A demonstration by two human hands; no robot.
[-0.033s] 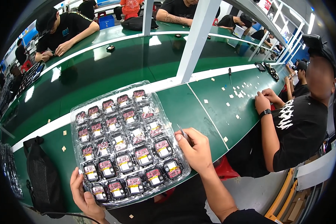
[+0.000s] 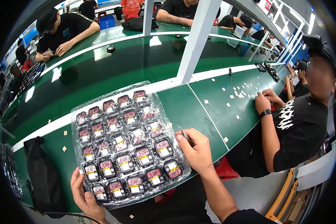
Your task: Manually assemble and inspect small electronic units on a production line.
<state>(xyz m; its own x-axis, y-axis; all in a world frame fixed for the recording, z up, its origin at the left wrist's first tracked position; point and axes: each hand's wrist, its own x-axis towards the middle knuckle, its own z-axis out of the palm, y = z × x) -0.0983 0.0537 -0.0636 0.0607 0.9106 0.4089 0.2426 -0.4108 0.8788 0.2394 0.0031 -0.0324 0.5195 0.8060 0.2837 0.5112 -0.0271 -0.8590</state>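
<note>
On green bench, tray point(image 2: 127, 143) long axis apparently diagonal

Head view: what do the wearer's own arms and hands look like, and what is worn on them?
Both hands are bare, with no gloves, rings or watch showing. The left hand shows only to the wrist at the lower edge. The right hand leads into a bare forearm that ends in a dark short sleeve at the bottom edge.

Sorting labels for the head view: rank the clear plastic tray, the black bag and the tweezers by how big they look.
1. Clear plastic tray, held by the left hand: largest.
2. Black bag at its left: clearly smaller.
3. Tweezers in the right hand: smallest by far.
</note>
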